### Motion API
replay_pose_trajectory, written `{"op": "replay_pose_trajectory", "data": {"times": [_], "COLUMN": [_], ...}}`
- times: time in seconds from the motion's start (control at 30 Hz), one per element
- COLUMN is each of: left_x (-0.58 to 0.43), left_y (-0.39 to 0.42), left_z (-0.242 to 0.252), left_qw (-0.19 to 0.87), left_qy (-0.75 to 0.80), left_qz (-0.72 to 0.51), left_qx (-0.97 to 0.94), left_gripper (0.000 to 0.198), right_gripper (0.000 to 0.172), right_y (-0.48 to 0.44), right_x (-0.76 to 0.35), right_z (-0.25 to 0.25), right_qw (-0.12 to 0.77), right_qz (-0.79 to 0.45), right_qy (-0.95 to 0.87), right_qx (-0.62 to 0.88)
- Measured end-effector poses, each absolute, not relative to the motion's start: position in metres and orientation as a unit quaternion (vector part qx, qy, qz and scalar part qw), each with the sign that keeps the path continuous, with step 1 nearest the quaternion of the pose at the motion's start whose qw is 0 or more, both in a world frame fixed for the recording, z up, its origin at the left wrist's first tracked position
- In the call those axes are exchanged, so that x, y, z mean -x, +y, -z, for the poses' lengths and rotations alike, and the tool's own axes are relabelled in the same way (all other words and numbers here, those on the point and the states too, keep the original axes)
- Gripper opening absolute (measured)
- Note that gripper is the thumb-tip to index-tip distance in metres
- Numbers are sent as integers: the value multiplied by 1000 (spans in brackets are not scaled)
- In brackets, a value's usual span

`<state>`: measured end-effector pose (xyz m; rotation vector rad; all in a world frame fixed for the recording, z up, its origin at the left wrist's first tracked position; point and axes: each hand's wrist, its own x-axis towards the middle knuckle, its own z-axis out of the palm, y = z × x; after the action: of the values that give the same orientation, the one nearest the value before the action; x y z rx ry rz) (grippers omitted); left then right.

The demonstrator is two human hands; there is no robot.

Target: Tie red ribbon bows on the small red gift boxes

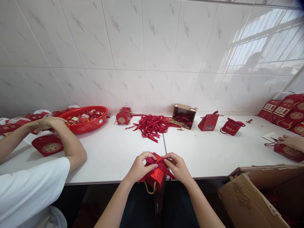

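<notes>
Head view: the left hand (140, 167) and right hand (177, 165) meet at the near edge of the white table (106, 155), each with its grip closed, thumb against fingers, on the dark red ribbon (161, 164). That ribbon lies across the top of a red gift box (156, 179), which sits between the hands, a rope handle (150, 190) hanging from its near side; whether the table supports it, I cannot tell. Beyond them lies a heap of red ribbons (152, 125), with a small open carton (193, 117) to its right and a red basket (92, 126) of wrapped pieces well to its left.
</notes>
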<state>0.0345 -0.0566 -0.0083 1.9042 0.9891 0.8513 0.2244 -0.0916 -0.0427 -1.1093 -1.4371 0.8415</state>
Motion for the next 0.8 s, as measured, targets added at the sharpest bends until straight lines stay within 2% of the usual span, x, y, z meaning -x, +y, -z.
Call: {"op": "replay_pose_trajectory", "data": {"times": [0.8], "left_x": [-44], "left_y": [-55], "left_z": [25], "left_qw": [433], "left_qy": [428], "left_qz": [-389], "left_qx": [-691], "left_gripper": [17], "right_gripper": [18], "right_y": [-92], "right_x": [-209], "right_z": [52], "right_qw": [577], "right_qz": [-237], "right_qy": [-571], "right_qx": [534]}}
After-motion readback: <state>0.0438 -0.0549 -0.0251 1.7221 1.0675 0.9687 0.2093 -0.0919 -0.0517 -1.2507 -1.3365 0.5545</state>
